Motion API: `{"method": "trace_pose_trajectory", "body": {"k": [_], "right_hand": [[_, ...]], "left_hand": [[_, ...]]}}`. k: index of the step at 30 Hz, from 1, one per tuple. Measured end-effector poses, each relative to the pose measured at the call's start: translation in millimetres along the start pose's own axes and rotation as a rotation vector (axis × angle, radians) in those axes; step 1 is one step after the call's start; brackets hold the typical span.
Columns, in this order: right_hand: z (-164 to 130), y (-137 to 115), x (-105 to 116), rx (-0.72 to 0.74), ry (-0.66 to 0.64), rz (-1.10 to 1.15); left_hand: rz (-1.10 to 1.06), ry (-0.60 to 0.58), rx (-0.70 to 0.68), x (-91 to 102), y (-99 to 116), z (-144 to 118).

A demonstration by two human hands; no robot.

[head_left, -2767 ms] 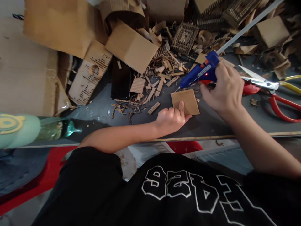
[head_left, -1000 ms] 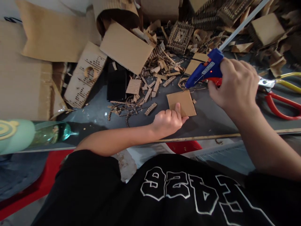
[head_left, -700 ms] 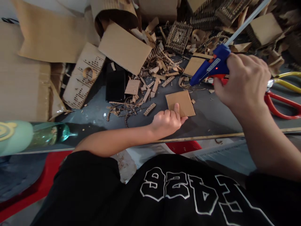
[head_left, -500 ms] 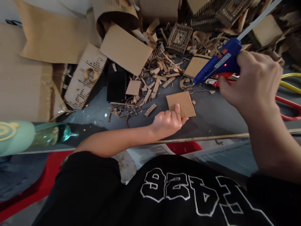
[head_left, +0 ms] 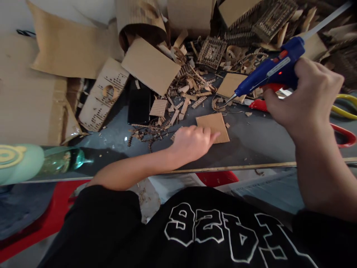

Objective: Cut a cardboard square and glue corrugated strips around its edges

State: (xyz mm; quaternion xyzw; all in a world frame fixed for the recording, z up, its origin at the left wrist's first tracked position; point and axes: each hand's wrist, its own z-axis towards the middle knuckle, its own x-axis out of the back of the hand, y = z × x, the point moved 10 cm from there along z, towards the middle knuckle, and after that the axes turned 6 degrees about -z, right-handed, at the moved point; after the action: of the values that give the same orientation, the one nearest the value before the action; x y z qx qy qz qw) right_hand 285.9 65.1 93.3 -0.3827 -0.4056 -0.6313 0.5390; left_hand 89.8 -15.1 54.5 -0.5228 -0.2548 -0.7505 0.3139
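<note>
My right hand (head_left: 309, 96) is wrapped round a blue glue gun (head_left: 267, 74) with a small red light lit on its side and a glue stick (head_left: 326, 22) out of its back. The nozzle points down and left, close to a curled cardboard strip (head_left: 219, 104); whether they touch I cannot tell. Low over the table, my left hand (head_left: 192, 145) is closed, fingers curled, one digit laid across a small cardboard square (head_left: 213, 121). This square lies flat near the table's front edge, its lower left part covered by the hand.
Cardboard scraps (head_left: 192, 85) are heaped behind my hands, near a black phone (head_left: 138, 104) and a larger cardboard piece (head_left: 152, 65). A red-handled cutter (head_left: 258, 105) and yellow-and-red scissor handles (head_left: 344, 108) lie at right. A green bottle (head_left: 22, 163) rests at left.
My left hand has shifted left on the cardboard square, from its lower edge towards its left side. The glue gun has moved slightly right and swung a little. The view has shifted slightly.
</note>
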Motion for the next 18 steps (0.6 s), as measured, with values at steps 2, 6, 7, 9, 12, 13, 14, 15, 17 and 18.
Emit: {"method": "trace_pose_trajectory", "body": {"k": [2,6,7,9,12,13,14,15,17,18], "right_hand": [[2,1,0,0.022,-0.007,0.026],[3,-5,1,0.163,-0.053,0.069],[2,-8,1,0.197,-0.058,0.080],[1,-11,2,0.241,-0.071,0.101],[-1,-12,1,0.254,-0.098,0.134],[-1,-12,0,0.255,-0.103,0.143],[-1,-11,0,0.257,-0.102,0.149],[-2,-11,1,0.262,-0.096,0.151],[-2,-11,1,0.273,-0.071,0.144],[-2,-11,2,0.276,-0.054,0.138]], "left_hand": [[-0.018,-0.033,0.158,10.8,-36,15],[-0.166,-0.093,0.158,7.6,-93,60],[-0.212,-0.148,0.053,-2.3,-94,71],[-0.273,-0.250,-0.154,-24.0,-87,86],[-0.302,-0.350,-0.328,-50.7,-69,94],[-0.292,-0.376,-0.353,-56.9,-62,94],[-0.275,-0.398,-0.371,-61.4,-56,94],[-0.256,-0.412,-0.383,-63.8,-51,94],[-0.222,-0.391,-0.391,-61.6,-48,96],[-0.210,-0.343,-0.373,-57.0,-53,100]]}}
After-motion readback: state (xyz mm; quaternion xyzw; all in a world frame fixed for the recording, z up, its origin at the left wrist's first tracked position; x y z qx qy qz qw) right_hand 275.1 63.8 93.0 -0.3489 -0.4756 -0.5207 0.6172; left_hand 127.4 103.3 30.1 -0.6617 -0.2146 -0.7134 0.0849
